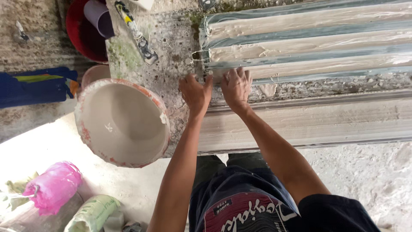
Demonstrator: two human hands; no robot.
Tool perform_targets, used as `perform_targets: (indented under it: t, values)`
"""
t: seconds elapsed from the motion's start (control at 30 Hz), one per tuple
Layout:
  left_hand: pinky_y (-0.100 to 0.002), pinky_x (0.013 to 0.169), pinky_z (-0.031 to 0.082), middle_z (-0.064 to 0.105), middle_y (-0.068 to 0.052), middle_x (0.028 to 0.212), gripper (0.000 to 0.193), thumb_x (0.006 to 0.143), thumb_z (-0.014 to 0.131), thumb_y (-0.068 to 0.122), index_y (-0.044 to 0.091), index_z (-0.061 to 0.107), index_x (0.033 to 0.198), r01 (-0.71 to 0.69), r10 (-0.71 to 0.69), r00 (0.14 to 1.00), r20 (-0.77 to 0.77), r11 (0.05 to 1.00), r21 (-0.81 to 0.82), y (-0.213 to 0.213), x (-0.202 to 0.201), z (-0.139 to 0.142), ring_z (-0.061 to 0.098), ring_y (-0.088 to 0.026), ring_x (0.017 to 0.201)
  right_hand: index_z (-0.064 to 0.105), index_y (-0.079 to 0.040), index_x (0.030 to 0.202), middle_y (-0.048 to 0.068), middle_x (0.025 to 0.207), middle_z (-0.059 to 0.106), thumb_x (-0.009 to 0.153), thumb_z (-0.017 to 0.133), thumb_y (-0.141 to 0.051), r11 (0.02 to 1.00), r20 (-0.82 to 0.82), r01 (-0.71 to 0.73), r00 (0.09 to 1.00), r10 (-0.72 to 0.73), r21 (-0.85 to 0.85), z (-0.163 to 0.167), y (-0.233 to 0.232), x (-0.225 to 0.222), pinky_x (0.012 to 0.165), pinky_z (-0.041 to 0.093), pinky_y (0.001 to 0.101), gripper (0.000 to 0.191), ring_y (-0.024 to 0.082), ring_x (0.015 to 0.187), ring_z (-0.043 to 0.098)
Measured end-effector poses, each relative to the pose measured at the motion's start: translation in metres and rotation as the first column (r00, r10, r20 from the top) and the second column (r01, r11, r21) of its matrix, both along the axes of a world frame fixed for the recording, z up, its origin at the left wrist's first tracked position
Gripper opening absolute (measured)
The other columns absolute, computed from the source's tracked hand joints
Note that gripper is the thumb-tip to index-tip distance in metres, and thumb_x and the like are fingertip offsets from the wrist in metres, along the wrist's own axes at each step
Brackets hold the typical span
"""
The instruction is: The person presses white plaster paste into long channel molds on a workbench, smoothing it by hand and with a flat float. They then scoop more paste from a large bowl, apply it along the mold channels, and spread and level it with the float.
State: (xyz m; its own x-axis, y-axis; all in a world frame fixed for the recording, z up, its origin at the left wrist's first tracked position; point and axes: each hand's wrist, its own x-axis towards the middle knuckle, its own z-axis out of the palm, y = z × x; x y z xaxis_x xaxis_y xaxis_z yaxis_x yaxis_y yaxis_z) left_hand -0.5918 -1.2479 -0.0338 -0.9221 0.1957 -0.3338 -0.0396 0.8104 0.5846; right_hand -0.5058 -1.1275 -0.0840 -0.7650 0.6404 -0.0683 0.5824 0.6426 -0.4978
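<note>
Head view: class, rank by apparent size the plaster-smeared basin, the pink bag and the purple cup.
1. Plaster-smeared basin
2. Pink bag, nearer the camera, so unsure
3. Purple cup, partly hidden

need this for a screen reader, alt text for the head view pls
Seen from above, a person's left hand and right hand press side by side on the end of a long ridged mould coated in wet plaster. A plaster-smeared bucket sits to the left.
</note>
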Motion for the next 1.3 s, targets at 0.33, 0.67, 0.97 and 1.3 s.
perform_targets:
  t: [0.33, 0.67, 0.97, 1.3]
  values:
    - [-0.06, 0.095, 0.039, 0.045, -0.022, 0.116, 0.062, 0.081, 0.086, 0.035, 0.001, 0.047, 0.115, 0.046, -0.048, 0.992, -0.12, 0.999, -0.021, 0.009, 0.011, -0.012, 0.045, -0.039, 0.118, 0.067, -0.015, 0.095, 0.007, 0.095, 0.061, 0.092, 0.072, -0.021, 0.994, -0.114, 0.004, 0.993, 0.008, 0.11, -0.011, 0.012, 0.019, 0.091, 0.044, 0.0525, 0.009, 0.027, 0.097, 0.055]
    - [-0.057, 0.096, 0.038, 0.045, -0.021, 0.122, 0.061, 0.077, 0.086, 0.032, 0.005, 0.05, 0.119, 0.012, -0.026, 0.99, -0.142, 0.995, -0.099, 0.014, 0.02, -0.009, 0.044, -0.04, 0.121, 0.061, -0.007, 0.115, 0.013, 0.104, 0.058, 0.109, 0.042, -0.013, 0.977, 0.285, -0.208, 0.934, 0.214, -0.05, -0.003, 0.046, 0.06, 0.093, 0.052, 0.0431, 0.021, 0.026, 0.099, 0.058]
    - [-0.066, 0.099, 0.038, 0.046, -0.023, 0.124, 0.066, 0.086, 0.083, 0.052, 0.006, 0.049, 0.119, 0.033, -0.039, 0.984, -0.173, 0.999, -0.039, 0.013, 0.023, -0.022, 0.045, -0.041, 0.125, 0.039, 0.006, 0.151, 0.029, 0.159, 0.037, 0.105, 0.04, -0.041, 0.802, 0.258, -0.597, 0.776, 0.575, 0.009, 0.027, 0.0, 0.062, 0.126, 0.015, 0.0567, 0.066, 0.043, 0.153, 0.025]
    - [-0.065, 0.113, 0.031, 0.043, -0.03, 0.145, 0.078, 0.083, 0.083, 0.04, 0.012, 0.043, 0.143, 0.04, -0.044, 0.984, -0.174, 0.999, -0.026, 0.011, 0.027, -0.024, 0.033, -0.045, 0.143, 0.05, 0.0, 0.142, 0.026, 0.158, 0.04, 0.102, 0.045, -0.035, 0.912, 0.329, -0.369, 0.852, 0.408, -0.177, 0.064, 0.076, 0.094, 0.12, 0.037, 0.053, 0.053, 0.039, 0.147, 0.04]
